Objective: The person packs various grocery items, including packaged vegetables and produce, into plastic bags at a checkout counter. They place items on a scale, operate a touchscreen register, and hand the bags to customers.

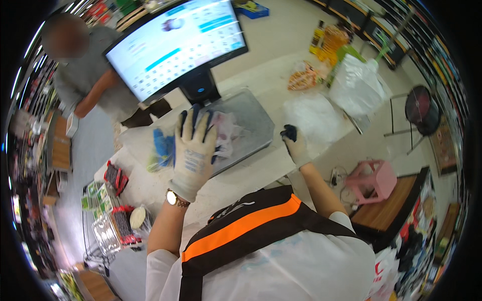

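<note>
My left hand (194, 150), in a white work glove with dark blue palm and fingertips, is spread above the left edge of a flat metal scale plate (256, 113). A pinkish thin plastic bag (224, 135) lies on the plate, partly hidden by that hand. Beside the hand, to the left, is a clear bag with blue and green contents (162, 150). My right hand (295, 145), gloved alike, has its fingers curled at the near edge of a heap of clear plastic bags (312, 116); whether it grips anything is unclear.
A lit monitor (177, 45) stands behind the scale, with a person (94, 71) beyond it. Oil bottles (331, 41), a snack bag (302, 75) and a full white bag (356, 86) are at the right. Packaged goods (120, 222) stand lower left, a pink stool (371, 180) lower right.
</note>
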Demonstrator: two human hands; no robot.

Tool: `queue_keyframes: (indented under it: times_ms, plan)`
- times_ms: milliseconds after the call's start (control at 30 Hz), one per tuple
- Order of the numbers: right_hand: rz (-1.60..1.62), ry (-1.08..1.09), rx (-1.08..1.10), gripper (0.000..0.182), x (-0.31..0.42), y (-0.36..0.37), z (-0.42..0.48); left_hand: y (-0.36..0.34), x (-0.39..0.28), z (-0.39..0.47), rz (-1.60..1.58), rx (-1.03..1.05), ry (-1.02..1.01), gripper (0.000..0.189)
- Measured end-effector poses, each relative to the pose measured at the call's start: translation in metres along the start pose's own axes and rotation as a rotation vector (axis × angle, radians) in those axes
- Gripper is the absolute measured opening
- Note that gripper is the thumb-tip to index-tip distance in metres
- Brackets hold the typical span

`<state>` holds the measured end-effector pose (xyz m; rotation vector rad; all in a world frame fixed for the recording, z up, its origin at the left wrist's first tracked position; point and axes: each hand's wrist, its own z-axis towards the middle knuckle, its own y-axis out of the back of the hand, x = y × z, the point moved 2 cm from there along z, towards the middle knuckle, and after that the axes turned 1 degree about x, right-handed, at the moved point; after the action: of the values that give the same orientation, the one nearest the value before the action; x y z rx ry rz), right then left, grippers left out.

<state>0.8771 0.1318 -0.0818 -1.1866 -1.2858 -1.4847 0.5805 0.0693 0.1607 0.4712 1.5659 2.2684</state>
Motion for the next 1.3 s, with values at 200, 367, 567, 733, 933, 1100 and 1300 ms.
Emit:
queue_keyframes:
  times_ms: [200,367,567,733,933,1100,1300]
  plan:
    - [-0.029,-0.246,0.084,0.051,-0.054,0.002,-0.011,-0.024,-0.021,-0.026,-0.266,0.029,-0.092,0.026]
    - [-0.438,0.088,-0.038,0.064,-0.075,-0.018,0.015,-0.045,-0.029,-0.087,-0.305,0.208,-0.126,0.028]
    - [-0.494,0.082,-0.033,0.062,-0.074,-0.042,0.025,-0.072,-0.026,-0.123,-0.22,0.183,-0.098,0.027]
    - [-0.514,-0.032,-0.138,0.05,-0.065,-0.031,0.022,-0.095,-0.028,-0.132,-0.183,0.149,-0.147,0.022]
    - [0.564,-0.118,0.218,0.045,0.044,-0.039,0.04,-0.099,-0.033,-0.138,-0.199,0.123,-0.093,0.024]
    - [0.62,-0.16,0.628,0.03,0.092,-0.132,0.072,-0.092,-0.03,-0.134,-0.193,0.076,-0.084,0.024]
    - [-0.548,0.257,0.336,0.058,0.08,-0.174,0.077,-0.083,-0.024,-0.136,-0.229,0.045,-0.054,0.025]
